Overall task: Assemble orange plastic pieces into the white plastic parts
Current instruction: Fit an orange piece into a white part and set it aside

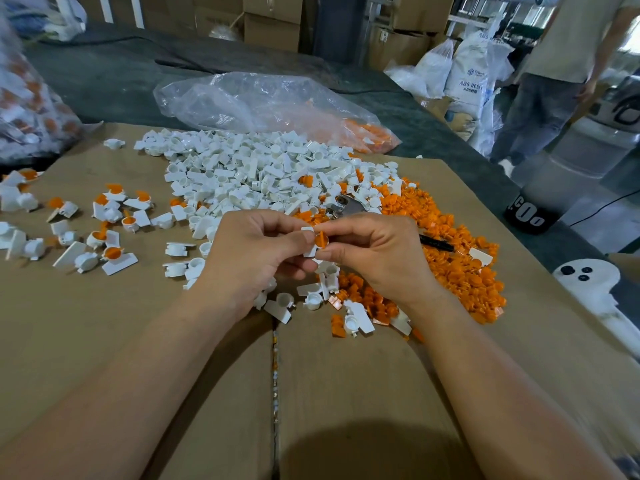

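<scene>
My left hand (254, 252) and my right hand (375, 252) meet above the cardboard in the middle of the view. My left hand pinches a small white plastic part (309, 251). My right hand's fingertips pinch an orange piece (321, 240) that sits against the white part. A big heap of loose white parts (256, 171) lies behind the hands. A heap of loose orange pieces (453, 265) spreads to the right. Several white parts with orange pieces in them (110, 252) lie scattered at the left.
Flattened cardboard (346, 375) covers the table. A clear plastic bag (263, 102) lies at the back with orange pieces in its corner. A metal tool (348, 207) and a black pen (436, 243) lie among the pieces. A person (561, 64) stands at the far right by white sacks (467, 71).
</scene>
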### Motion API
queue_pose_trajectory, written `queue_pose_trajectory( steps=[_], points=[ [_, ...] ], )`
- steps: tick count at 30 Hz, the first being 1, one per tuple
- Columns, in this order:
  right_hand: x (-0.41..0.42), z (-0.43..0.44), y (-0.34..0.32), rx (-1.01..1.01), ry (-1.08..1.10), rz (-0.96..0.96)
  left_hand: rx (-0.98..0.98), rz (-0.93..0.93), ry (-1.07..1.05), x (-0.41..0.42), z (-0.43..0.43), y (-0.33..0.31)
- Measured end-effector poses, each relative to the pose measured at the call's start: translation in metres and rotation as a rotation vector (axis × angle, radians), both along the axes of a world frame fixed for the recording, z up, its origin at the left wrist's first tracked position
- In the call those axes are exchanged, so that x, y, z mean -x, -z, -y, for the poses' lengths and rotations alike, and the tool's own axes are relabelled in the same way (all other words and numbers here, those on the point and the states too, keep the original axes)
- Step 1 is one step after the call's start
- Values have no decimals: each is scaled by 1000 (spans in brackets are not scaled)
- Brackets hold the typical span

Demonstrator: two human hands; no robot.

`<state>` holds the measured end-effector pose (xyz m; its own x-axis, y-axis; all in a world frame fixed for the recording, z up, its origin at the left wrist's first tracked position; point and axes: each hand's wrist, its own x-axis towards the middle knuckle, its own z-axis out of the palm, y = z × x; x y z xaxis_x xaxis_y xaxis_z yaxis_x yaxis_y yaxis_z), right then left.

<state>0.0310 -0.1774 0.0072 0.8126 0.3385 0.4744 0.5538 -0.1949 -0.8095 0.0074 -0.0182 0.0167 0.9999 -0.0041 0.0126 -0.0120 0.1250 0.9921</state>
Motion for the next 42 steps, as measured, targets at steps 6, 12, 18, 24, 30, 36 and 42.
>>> queue_pose_trajectory(
  steps=[6,12,18,24,30,36,42],
  points=[
    [-1,-1,0,26,21,31,-1,-5,-7,1,0,-1],
    [1,-3,-1,30,23,-6,-4,-11,-13,1,0,-1],
    [2,-3,-4,64,58,-30,100,-58,-52,-1,-2,-2],
    [-1,5,-9,49,203,-24,400,-120,-138,-11,-16,-6],
    [-8,11,-9,124,355,-1,672,-110,-436,-23,-42,-5],
    [-14,23,-12,248,487,-15,860,-50,-656,-31,-70,-3],
    [-20,46,-16,593,620,-101,-36,-115,-537,-26,-58,1]
  ],
)
